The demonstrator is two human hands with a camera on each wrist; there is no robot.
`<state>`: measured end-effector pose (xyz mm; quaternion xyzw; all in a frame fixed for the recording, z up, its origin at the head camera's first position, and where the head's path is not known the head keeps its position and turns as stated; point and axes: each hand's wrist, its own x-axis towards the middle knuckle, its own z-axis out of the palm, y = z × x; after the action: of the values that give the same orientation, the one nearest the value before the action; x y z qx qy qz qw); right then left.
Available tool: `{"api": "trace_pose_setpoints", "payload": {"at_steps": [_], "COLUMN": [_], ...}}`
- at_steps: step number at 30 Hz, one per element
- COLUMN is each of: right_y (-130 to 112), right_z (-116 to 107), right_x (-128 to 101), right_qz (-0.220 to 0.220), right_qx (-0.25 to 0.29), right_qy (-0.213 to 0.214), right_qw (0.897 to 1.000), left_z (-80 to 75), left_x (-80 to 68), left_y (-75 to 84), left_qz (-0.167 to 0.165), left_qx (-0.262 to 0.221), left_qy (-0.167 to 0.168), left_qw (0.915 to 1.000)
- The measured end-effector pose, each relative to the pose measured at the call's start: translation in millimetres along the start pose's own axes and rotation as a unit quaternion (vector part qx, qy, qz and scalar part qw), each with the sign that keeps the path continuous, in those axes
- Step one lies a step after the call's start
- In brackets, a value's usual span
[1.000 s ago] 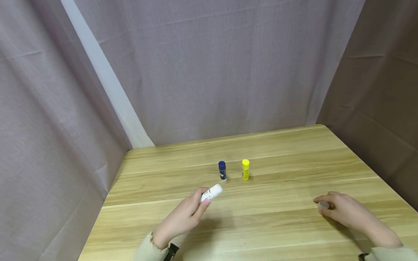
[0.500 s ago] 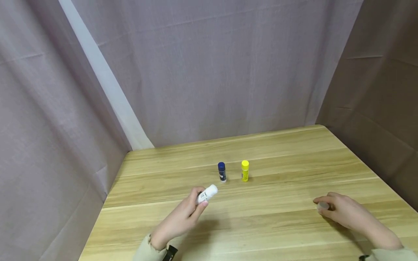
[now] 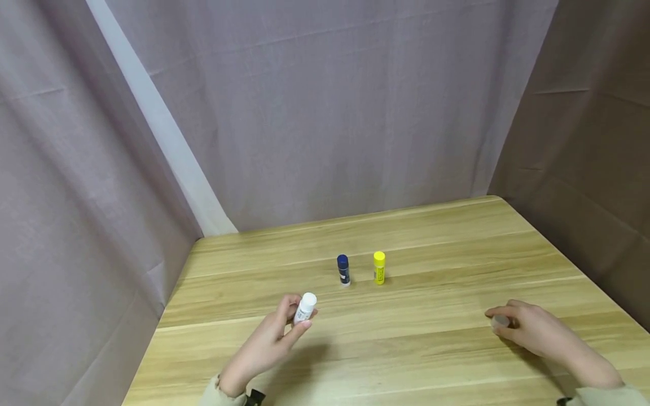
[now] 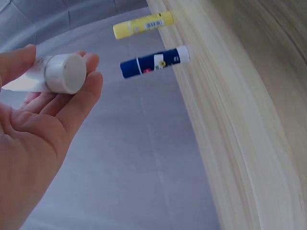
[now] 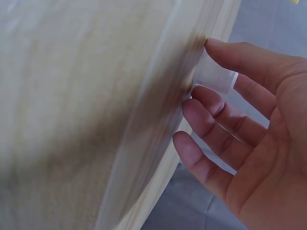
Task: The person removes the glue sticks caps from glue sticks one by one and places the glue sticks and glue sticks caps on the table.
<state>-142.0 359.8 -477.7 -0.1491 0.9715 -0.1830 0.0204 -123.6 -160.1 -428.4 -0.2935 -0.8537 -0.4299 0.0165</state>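
White cylindrical plastic stick w/ small print is above the table, a bit tilted, its round white end up. L hand grips it btwn thumb & fingers. R hand pinches short translucent ribbed plastic cap, down at the light wood-grain table. Farther back, dark-blue cylindrical stick w/ white base & bright-yellow cylindrical stick stand upright, nr each other, not touching. Behind is grey-mauve cloth curtain.

Plastic tube smooth; cap ribbed; tabletop wood-grained.
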Motion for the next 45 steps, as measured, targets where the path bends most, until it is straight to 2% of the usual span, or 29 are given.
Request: {"api": "trace_pose_setpoints", "payload": {"at_steps": [4,11,18,24,30,37,45], "right_y": [0,0,0,0,0,0,-1], "right_z": [0,2,4,2,2,3,0], "right_x": [1,1,2,3,3,2,4], "right_qz": [0.000,-0.003,-0.010,-0.008,-0.005,0.003,0.010], "right_qx": [0.002,-0.001,-0.015,-0.010,-0.007,0.001,0.010], "right_qy": [-0.003,0.006,0.022,0.009,0.009,0.002,-0.017], "right_qw": [1.000,1.000,1.000,1.000,1.000,1.000,1.000], "left_z": [-7.0,-22.2,-33.5,-37.0,-41.0,-43.4,-43.6], "left_x": [-6.6,-16.3,-24.7,-29.6,-36.0,-44.6,-51.5], "left_y": [-4.7,-9.5,-9.9,-14.5,-18.5,-28.4,-39.8], "left_qz": [-0.008,-0.001,-0.037,-0.036,-0.082,-0.132,-0.150], "left_qx": [-0.010,-0.025,-0.007,-0.019,-0.017,-0.023,-0.037], "left_qy": [0.017,0.037,0.070,0.085,0.111,0.115,0.114], "left_qw": [0.9998,0.9990,0.9968,0.9955,0.9903,0.9843,0.9814]}}
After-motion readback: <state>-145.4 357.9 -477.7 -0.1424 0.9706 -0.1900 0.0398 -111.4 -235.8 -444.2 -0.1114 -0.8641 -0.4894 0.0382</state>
